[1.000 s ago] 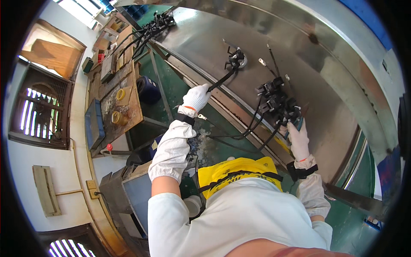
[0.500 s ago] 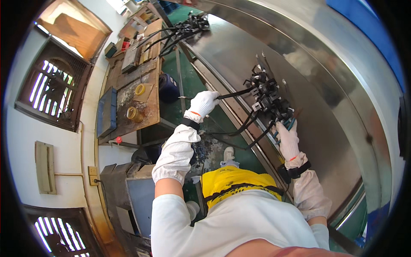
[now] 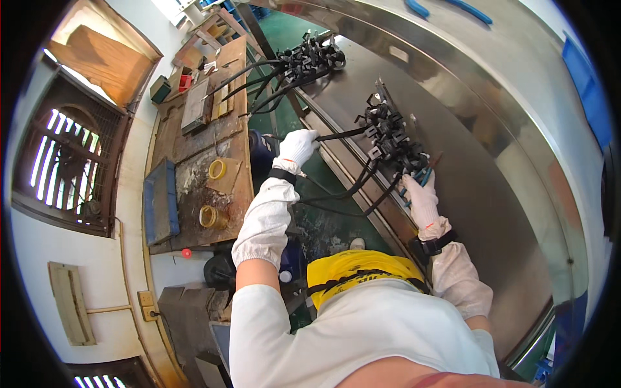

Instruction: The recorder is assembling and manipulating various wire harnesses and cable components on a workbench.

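My left hand, in a white knitted glove, is closed round a black cable that runs taut to a harness bundle. That bundle of black connectors and clips lies on the steel bench, near its front edge. My right hand, also gloved, is closed at the bundle's near end. A tool with blue-green handles, seemingly pliers, shows in its grip; the jaws are hidden among the connectors. More black cables hang in loops over the bench's edge between my hands.
Farther along the steel bench lies a second connector bundle, its cables trailing left. A worn wooden table at the left holds yellow tubs and a blue tray. Blue handles rest on the ledge beyond.
The whole view has shifted, bringing the far bundle and ledge more into sight. Both hands keep their grip, and the near bundle lies much the same relative to them.
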Demonstrator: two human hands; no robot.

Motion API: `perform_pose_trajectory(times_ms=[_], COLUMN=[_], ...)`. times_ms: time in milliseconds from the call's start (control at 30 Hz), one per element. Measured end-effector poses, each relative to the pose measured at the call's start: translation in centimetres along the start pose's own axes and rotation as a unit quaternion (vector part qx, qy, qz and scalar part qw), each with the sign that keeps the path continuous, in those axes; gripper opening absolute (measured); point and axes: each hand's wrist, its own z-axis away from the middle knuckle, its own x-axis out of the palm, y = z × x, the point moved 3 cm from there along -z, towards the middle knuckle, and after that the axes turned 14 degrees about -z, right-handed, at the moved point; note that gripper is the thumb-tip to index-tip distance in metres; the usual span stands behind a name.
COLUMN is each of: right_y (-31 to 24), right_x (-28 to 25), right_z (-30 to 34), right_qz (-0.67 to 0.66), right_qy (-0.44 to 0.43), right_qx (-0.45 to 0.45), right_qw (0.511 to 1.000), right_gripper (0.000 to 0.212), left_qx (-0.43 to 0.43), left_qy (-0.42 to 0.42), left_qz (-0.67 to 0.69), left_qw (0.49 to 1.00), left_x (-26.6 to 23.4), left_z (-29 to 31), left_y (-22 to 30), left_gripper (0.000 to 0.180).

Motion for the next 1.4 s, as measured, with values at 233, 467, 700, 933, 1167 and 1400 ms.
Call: perform_pose_trajectory(times_ms=[233, 467, 700, 933, 1167, 1400], right_y=[0.2, 0.6, 1.0, -0.2, -0.3, -0.3], right_x=[-0.9, -1.8, -2.5, -2.8, -2.8, -2.2], right_z=[-1.7, -1.9, -2.0, -1.3, -1.0, -0.6], right_qz=[-0.257, -0.271, -0.334, -0.317, -0.316, -0.319], right_qy=[-0.160, -0.197, -0.181, -0.198, -0.176, -0.139], right_qx=[0.111, 0.139, 0.205, 0.178, 0.175, 0.156], right_qw=[0.946, 0.932, 0.902, 0.910, 0.916, 0.925], right_gripper=[0.035, 0.037, 0.025, 0.035, 0.037, 0.036], left_qx=[0.019, 0.011, 0.007, 0.009, 0.061, -0.020], left_qy=[-0.137, -0.112, -0.176, -0.046, -0.088, 0.019], left_qz=[-0.006, 0.091, 0.131, 0.085, 0.175, 0.131], left_qw=[0.990, 0.989, 0.976, 0.995, 0.979, 0.991], left_x=[-0.6, -6.9, -10.2, -4.7, -2.6, -4.2], left_z=[-2.5, -1.4, -2.5, -10.1, -12.8, -11.5], left_y=[-2.4, 0.0, 3.2, 4.9, 7.1, 5.5], left_gripper=[0.031, 0.045, 0.055, 0.075, 0.076, 0.059])
